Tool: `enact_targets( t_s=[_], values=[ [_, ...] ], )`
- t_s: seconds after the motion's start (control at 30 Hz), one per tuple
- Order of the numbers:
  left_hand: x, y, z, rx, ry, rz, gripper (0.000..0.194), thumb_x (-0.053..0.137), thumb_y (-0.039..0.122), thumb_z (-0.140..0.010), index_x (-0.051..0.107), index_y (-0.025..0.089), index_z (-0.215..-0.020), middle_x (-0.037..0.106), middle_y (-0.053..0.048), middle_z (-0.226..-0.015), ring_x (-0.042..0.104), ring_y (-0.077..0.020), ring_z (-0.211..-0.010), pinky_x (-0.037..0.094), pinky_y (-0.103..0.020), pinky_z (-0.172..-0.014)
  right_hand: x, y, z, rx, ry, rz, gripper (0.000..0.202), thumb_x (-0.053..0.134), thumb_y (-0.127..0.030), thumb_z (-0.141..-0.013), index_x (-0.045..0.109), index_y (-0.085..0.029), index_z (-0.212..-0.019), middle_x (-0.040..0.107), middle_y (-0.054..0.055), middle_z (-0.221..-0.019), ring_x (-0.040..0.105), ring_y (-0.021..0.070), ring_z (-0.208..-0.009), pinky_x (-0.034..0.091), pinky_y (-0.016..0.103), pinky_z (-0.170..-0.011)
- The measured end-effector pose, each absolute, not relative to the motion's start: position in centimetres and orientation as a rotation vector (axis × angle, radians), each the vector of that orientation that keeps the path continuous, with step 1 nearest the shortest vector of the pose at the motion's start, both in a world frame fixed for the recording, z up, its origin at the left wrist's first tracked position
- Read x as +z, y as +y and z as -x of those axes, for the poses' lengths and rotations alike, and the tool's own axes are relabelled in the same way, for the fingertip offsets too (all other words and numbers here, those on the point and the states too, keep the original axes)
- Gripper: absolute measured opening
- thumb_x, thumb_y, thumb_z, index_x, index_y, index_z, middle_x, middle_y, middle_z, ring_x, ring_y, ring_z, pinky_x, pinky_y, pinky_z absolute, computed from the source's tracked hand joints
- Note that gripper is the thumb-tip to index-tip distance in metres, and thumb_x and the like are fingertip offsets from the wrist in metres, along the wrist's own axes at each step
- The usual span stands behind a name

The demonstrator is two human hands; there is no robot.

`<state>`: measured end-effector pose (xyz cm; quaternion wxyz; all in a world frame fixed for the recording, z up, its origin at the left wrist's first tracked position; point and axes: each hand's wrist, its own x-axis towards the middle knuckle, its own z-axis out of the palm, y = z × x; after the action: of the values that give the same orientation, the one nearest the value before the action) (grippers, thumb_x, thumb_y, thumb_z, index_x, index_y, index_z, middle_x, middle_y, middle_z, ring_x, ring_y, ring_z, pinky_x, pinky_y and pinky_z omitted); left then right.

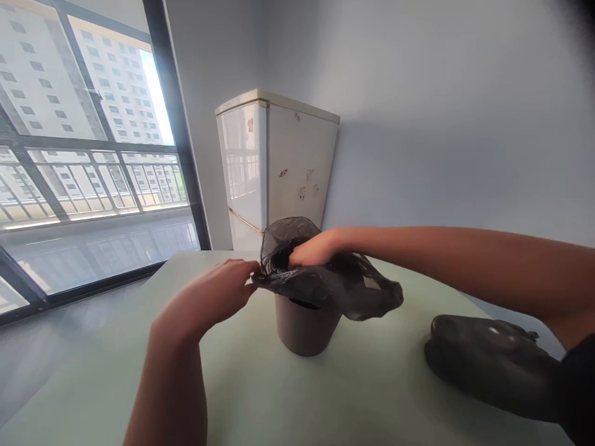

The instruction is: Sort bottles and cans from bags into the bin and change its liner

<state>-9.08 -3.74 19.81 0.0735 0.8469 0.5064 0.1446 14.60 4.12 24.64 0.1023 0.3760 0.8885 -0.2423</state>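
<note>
Waste bin: we see a brownish-grey, tapered waste bin [307, 331] upright on the pale green bench [242, 390]; our landmark.
Garbage bag: the dark, see-through garbage bag [320, 288] lies over the bin's top, mouth agape, one crumpled end hanging out past the bin's right side.
Left hand: of the two hands, we note the left hand [227, 282] left of the bin's top, thumb and fingers pinching the bag's edge.
Right hand: the right hand [313, 248] reaches into the bag's mouth above the bin; fingertips hidden, so we cannot tell whether they grip.
Second bag: a bulging black plastic bag [488, 359] rests right of the bin, well apart.
Refrigerator: white, stained refrigerator [300, 161] behind the bin.
</note>
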Motion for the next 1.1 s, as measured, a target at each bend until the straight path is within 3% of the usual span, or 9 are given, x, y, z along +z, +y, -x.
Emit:
enact_targets(
  t_s=[0.07,0.2,0.3,0.43,0.53,0.67,0.8,0.93,1.1],
  values=[
    [19.6,-4.3,9.5,0.493,1.403,-2.588,0.021,0.052,0.026,-0.092,0.070,0.027,-0.103,0.074,-0.006,-0.100,0.068,-0.0261,-0.093,0.053,-0.035,-0.078,25.0,4.1,-15.8,-0.610,2.673,-1.036,0.012,0.074,-0.019,-0.081,0.079,-0.020,-0.092,0.077,0.002,-0.089,0.068,0.0198,-0.084,0.050,0.029,-0.075],
    [21.3,-6.4,8.1,1.054,1.440,-2.566,0.038,0.047,0.024,-0.098,0.061,0.026,-0.134,0.070,-0.010,-0.126,0.065,-0.0294,-0.115,0.054,-0.041,-0.092,25.6,2.4,-19.7,-0.363,2.914,-1.247,0.030,0.063,-0.027,-0.092,0.075,-0.022,-0.118,0.076,0.005,-0.121,0.069,0.0232,-0.105,0.050,0.031,-0.089],
    [22.6,-6.6,6.0,1.269,1.249,-2.469,0.033,0.051,0.033,-0.102,0.063,0.029,-0.133,0.070,-0.006,-0.130,0.066,-0.0279,-0.118,0.054,-0.042,-0.098,25.1,2.3,-21.8,-0.227,2.929,-1.550,0.051,0.063,-0.041,-0.095,0.063,-0.022,-0.142,0.065,0.010,-0.144,0.063,0.0303,-0.125,0.048,0.038,-0.103],
    [21.4,-3.7,3.7,1.031,1.139,-2.373,0.038,0.051,0.052,-0.104,0.066,0.031,-0.132,0.069,-0.005,-0.135,0.063,-0.0285,-0.126,0.049,-0.045,-0.108,24.0,4.4,-23.4,-0.400,2.796,-1.648,0.086,0.069,-0.070,-0.086,0.052,-0.021,-0.154,0.053,0.013,-0.158,0.053,0.0377,-0.140,0.043,0.046,-0.115],
    [19.9,-1.4,3.2,0.722,1.128,-2.342,0.058,0.062,0.064,-0.094,0.061,0.026,-0.138,0.064,-0.009,-0.144,0.059,-0.0326,-0.132,0.048,-0.046,-0.109,23.5,6.2,-24.8,-0.751,2.579,-1.534,0.086,0.069,-0.079,-0.081,0.062,-0.025,-0.147,0.062,0.009,-0.150,0.058,0.0359,-0.135,0.046,0.043,-0.113],
    [19.7,-0.5,4.1,0.602,1.063,-2.220,0.074,0.070,0.068,-0.087,0.054,0.025,-0.145,0.063,-0.010,-0.145,0.061,-0.0331,-0.130,0.050,-0.044,-0.105,23.1,7.0,-26.9,-1.110,2.388,-1.604,0.074,0.067,-0.082,-0.081,0.071,-0.030,-0.133,0.065,0.007,-0.145,0.060,0.0319,-0.133,0.053,0.039,-0.102],
    [20.3,-0.4,5.5,0.525,0.953,-2.195,0.075,0.075,0.063,-0.085,0.053,0.025,-0.146,0.062,-0.011,-0.148,0.061,-0.0338,-0.131,0.051,-0.042,-0.104,22.7,6.6,-29.0,-1.328,2.253,-1.756,0.066,0.075,-0.080,-0.075,0.077,-0.028,-0.115,0.068,0.010,-0.135,0.063,0.0296,-0.117,0.056,0.035,-0.083],
    [20.1,0.5,6.7,0.432,0.879,-2.223,0.081,0.082,0.055,-0.080,0.051,0.027,-0.150,0.063,-0.011,-0.148,0.058,-0.0351,-0.135,0.049,-0.043,-0.107,21.9,5.6,-31.0,-1.480,2.121,-1.855,0.061,0.081,-0.079,-0.070,0.075,-0.023,-0.092,0.071,0.011,-0.110,0.062,0.0230,-0.092,0.049,0.031,-0.069],
    [19.1,2.0,7.1,0.257,0.869,-2.287,0.066,0.085,0.047,-0.075,0.065,0.027,-0.134,0.072,-0.007,-0.132,0.064,-0.0326,-0.121,0.051,-0.039,-0.099,20.9,4.1,-31.6,-1.804,2.119,-1.759,0.058,0.082,-0.073,-0.074,0.063,-0.018,-0.075,0.057,0.003,-0.076,0.047,0.0150,-0.072,0.038,0.029,-0.063]
  ],
)
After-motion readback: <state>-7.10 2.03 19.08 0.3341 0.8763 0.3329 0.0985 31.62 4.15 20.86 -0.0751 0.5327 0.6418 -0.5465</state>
